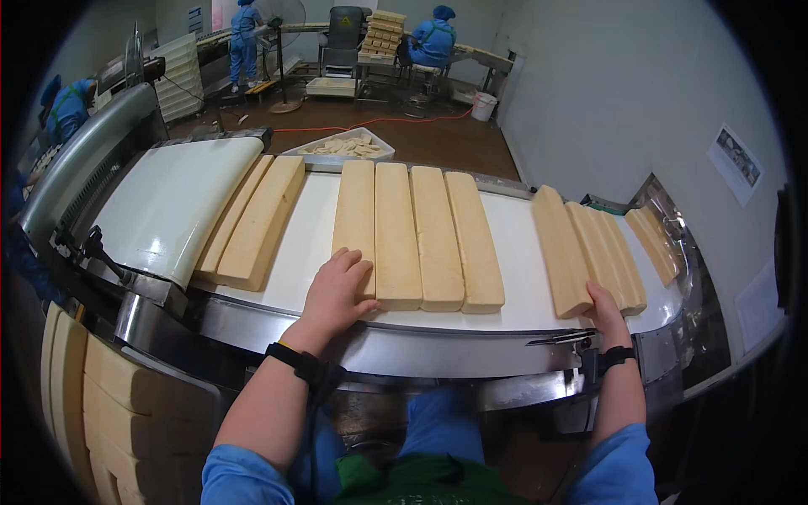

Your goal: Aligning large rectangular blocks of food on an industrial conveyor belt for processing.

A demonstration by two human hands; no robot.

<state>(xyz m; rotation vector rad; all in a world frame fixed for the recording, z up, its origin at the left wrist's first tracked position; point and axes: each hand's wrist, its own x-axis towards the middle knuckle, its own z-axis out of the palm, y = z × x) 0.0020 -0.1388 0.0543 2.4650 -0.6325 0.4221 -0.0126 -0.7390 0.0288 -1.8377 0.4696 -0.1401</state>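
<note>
Nearest, the left hand (pixel 335 290) lies flat with fingers spread on the near end of the leftmost slab in a group of four pale slabs (pixel 418 236), seemingly squaring it against its neighbours. The right hand (pixel 608 307) cups the near ends of the right-hand slabs (pixel 593 248), fingers curled loosely against them, gripping nothing. All lie on the white conveyor belt (pixel 303 236), long axes running near to far. Farther left, two more slabs (pixel 252 219) lean leftward.
</note>
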